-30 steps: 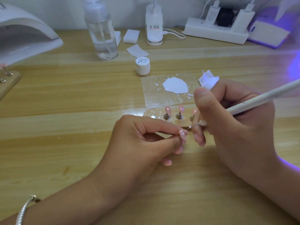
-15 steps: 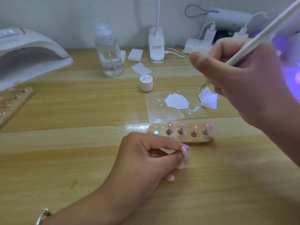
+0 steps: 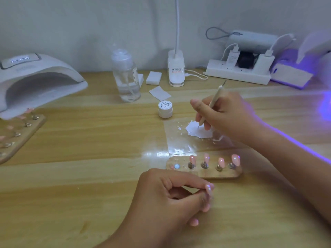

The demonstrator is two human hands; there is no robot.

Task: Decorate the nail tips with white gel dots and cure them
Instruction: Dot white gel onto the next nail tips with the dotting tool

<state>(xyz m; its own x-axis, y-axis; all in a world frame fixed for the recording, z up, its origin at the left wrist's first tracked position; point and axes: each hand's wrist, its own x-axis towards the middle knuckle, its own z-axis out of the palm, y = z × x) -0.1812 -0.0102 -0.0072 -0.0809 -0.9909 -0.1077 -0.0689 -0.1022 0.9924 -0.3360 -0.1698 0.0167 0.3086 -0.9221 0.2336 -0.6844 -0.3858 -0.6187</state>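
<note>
While pinching pink nail tip (image 3: pixel 209 190) in left hand (image 3: pixel 166 197) near wooden stand (image 3: pixel 211 174), grips dotting tool (image 3: pixel 214 100) w/ right hand (image 3: pixel 227 113), point dipped in white gel (image 3: pixel 194 131) on clear sheet (image 3: pixel 175 140).

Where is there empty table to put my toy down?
The widest bare wood lies between the left wooden stand and the left hand, which pinches a nail tip. The near-left corner is bare too. Crowded: around the palette film, gel jar, near stand and the right hand holding the dotting pen, and at the back by the bottle and power strip.
</note>
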